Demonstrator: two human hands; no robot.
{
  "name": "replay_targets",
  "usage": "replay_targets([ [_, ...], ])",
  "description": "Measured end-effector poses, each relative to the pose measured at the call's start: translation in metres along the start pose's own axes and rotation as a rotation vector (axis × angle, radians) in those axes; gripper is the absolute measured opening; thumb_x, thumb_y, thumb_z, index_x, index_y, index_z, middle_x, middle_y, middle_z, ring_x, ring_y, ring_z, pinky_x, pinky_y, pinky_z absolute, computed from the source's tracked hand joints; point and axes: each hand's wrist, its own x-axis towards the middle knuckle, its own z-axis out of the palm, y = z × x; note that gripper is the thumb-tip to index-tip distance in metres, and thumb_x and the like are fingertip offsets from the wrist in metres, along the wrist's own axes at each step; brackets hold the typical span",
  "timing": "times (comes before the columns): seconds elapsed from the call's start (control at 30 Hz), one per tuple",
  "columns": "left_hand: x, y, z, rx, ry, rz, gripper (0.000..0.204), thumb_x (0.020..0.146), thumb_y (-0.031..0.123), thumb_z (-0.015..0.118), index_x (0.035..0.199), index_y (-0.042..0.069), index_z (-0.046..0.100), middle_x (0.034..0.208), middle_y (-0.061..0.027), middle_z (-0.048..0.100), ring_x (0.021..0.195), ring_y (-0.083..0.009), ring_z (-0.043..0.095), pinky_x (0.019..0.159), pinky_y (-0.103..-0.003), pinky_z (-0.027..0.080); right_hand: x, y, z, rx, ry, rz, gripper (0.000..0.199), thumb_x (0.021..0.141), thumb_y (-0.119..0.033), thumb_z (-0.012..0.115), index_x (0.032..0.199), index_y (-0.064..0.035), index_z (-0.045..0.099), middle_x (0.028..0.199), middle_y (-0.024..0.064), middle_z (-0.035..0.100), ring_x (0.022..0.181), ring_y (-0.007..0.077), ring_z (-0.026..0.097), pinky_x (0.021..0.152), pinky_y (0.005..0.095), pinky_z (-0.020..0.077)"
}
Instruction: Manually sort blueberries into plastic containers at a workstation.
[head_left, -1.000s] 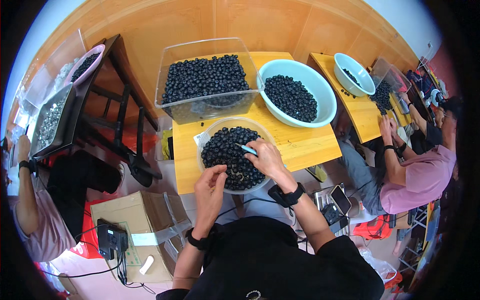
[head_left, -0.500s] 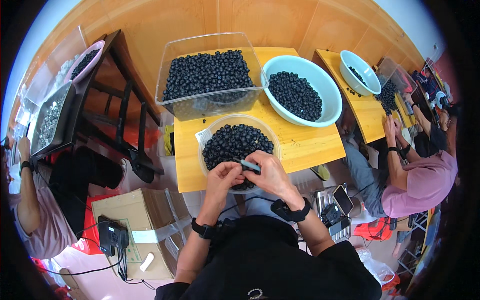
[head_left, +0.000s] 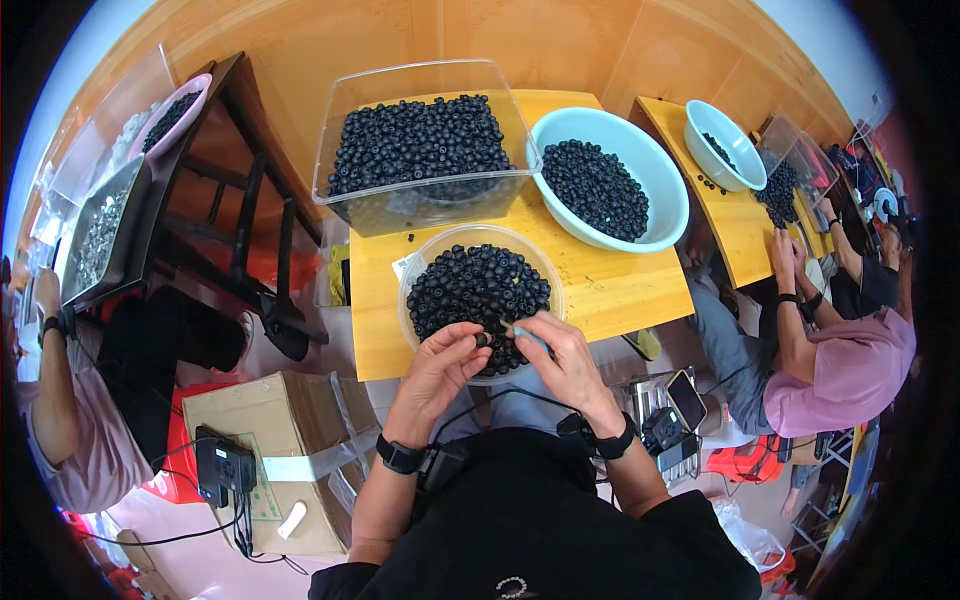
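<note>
Between the thumb and fingertips of my left hand (head_left: 436,366) is a small black round piece (head_left: 483,340). My right hand (head_left: 566,368) is closed around a slim tool with a light blue handle (head_left: 530,337), its thin tip pointing toward the piece with a small gap between. Much of the tool is hidden by my fingers, so its exact kind is unclear. Both hands hover over the near rim of a round clear tub (head_left: 556,283), which is heaped with similar black pieces (head_left: 475,285), some showing a hole.
Behind the tub stand a clear rectangular bin (head_left: 430,205) and a pale blue basin (head_left: 665,205), both holding black pieces, on a yellow wooden table (head_left: 620,300). Lower left is a cardboard box (head_left: 245,410). A co-worker in pink (head_left: 850,370) sits right; another person's arm (head_left: 52,400) shows left.
My hands have moved slightly apart. The black piece now shows in my left fingertips, and the blue tool has tilted, its tip drawn away to the right.
</note>
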Motion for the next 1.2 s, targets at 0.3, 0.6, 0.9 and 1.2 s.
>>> replay_targets([
  [0.3, -0.003, -0.006, -0.003, -0.079, -0.072, 0.009, 0.018, 0.086, 0.005, 0.058, 0.103, 0.002, 0.058, 0.093, -0.0088, 0.063, 0.083, -0.0147, 0.063, 0.074, -0.025, 0.054, -0.012, -0.011, 0.008, -0.183, -0.038, -0.098, 0.017, 0.08, -0.011, 0.063, 0.094, -0.0016, 0.063, 0.077, 0.0115, 0.063, 0.06, 0.0281, 0.06, 0.054, 0.0332, 0.0466],
  [0.6, -0.005, -0.008, -0.002, -0.088, -0.126, -0.017, 0.016, 0.086, 0.006, 0.059, 0.102, 0.003, 0.058, 0.088, -0.0066, 0.064, 0.079, -0.0134, 0.064, 0.072, -0.025, 0.054, -0.013, -0.01, 0.006, -0.242, -0.061, -0.108, 0.019, 0.079, -0.012, 0.063, 0.095, -0.0021, 0.063, 0.079, 0.0119, 0.063, 0.066, 0.0306, 0.062, 0.056, 0.0348, 0.0475],
  [0.9, -0.005, -0.004, -0.002, -0.1, -0.17, -0.057, 0.017, 0.085, 0.008, 0.06, 0.1, 0.002, 0.056, 0.089, -0.0079, 0.063, 0.075, -0.0115, 0.063, 0.071, -0.023, 0.053, -0.012, -0.002, 0.011, -0.222, 0.013, -0.192, 0.02, 0.079, -0.017, 0.065, 0.094, -0.005, 0.063, 0.077, 0.01, 0.062, 0.062, 0.0307, 0.061, 0.05, 0.0369, 0.0463],
  [1.2, -0.02, 0.002, 0.008, -0.1, -0.326, -0.093, 0.015, 0.082, 0.006, 0.064, 0.096, 0.002, 0.058, 0.09, -0.0096, 0.062, 0.073, -0.0124, 0.06, 0.07, -0.023, 0.051, -0.001, 0.04, 0.012, -0.282, 0.171, -0.044, 0.019, 0.083, -0.02, 0.061, 0.09, -0.0033, 0.064, 0.074, 0.0128, 0.063, 0.064, 0.032, 0.061, 0.055, 0.0387, 0.0472],
])
